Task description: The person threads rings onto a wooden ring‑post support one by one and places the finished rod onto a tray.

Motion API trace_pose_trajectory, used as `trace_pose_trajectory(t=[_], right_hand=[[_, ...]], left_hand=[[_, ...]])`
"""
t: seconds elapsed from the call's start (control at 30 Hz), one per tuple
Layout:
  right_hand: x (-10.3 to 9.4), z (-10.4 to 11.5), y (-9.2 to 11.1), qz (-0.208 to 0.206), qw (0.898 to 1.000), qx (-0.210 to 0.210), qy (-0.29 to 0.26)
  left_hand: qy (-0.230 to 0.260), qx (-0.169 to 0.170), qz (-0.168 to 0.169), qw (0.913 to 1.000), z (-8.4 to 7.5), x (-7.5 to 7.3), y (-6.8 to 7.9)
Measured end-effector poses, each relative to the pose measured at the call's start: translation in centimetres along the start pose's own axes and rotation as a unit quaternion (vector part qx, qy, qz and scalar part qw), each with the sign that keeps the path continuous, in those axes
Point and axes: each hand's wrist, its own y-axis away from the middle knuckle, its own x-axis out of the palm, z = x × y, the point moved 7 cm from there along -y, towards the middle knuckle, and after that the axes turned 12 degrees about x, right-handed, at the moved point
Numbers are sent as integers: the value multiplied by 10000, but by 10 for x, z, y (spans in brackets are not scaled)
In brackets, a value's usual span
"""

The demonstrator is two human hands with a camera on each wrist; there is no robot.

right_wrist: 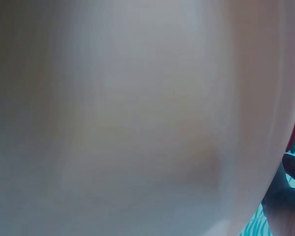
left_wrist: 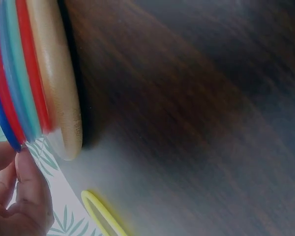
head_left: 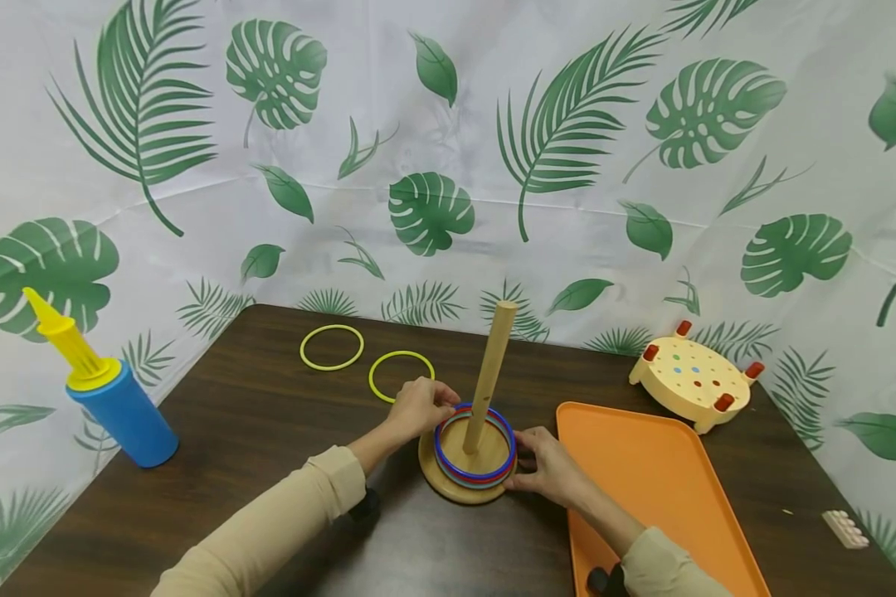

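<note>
A wooden ring stand has a round base (head_left: pixel 454 491) and a tall upright peg (head_left: pixel 490 373). Red, teal and blue-grey rings are stacked round the peg, with a dark blue ring (head_left: pixel 440 452) on top. My left hand (head_left: pixel 421 406) pinches the dark blue ring at its far left edge; in the left wrist view thumb and finger meet on the ring (left_wrist: pixel 4 128). On the right side, my right hand (head_left: pixel 548 468) holds the rim with thumb and fingers spread along it. The right wrist view is mostly blocked by a pale blurred surface.
Two yellow rings (head_left: pixel 332 326) (head_left: pixel 401 353) lie on the dark table behind my left hand. An orange tray (head_left: pixel 635 464) is under my right forearm. A cream pegged board (head_left: pixel 690 377) stands far right, a small pale block (head_left: pixel 845 529) near right, a blue-and-yellow pump (head_left: pixel 123 414) at left.
</note>
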Motion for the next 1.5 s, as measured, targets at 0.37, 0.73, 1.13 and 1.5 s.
trace_pose_trajectory(t=[0.37,0.73,1.13,1.5], right_hand=[[-2,-2,0,-69,9999,32,116],[-3,-2,0,-122,9997,8,212],[-3,-3,0,-132,9994,-28,314],[0,-5,-1,-72,9997,92,231]], left_hand=[[-16,35,-55,10000,3,-3,1],[156,-241,-656,9974,36,-32,-1],[-103,-874,-1161,9893,82,-69,3],[-185,-1337,-1094,9848,105,-76,4]])
